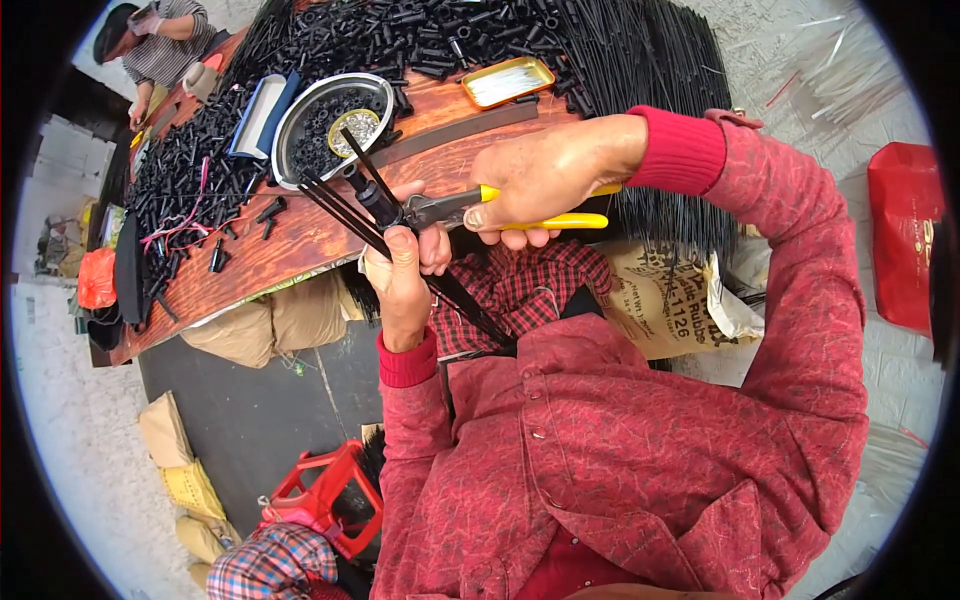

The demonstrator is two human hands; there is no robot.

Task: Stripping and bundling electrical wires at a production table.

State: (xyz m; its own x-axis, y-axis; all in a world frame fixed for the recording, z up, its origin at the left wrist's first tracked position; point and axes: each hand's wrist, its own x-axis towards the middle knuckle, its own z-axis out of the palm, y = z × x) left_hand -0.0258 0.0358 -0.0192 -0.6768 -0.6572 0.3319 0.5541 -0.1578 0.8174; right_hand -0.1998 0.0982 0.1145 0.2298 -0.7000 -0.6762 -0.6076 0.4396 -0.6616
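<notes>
My right hand (555,170) is wrapped round a pair of pliers with yellow handles (565,221). Their dark jaws meet a short black cylindrical fitting (375,200) just in front of my left hand (405,285). Between the fingers and thumb of that left hand are several long thin black rods (338,213), slanting from upper left to lower right. The fitting sits at these rods, and one rod rises past it. Fingers hide where the jaws bite and how the fitting joins the rods.
On the wooden table (250,265) stand an oval metal tray (388,90) of small black parts, a round dish (340,150) of tiny shiny pieces, and a yellow tin (545,70) of thin white sticks. Black tubes (420,40) and rods (650,60) are piled behind. Another person (170,55) sits far left.
</notes>
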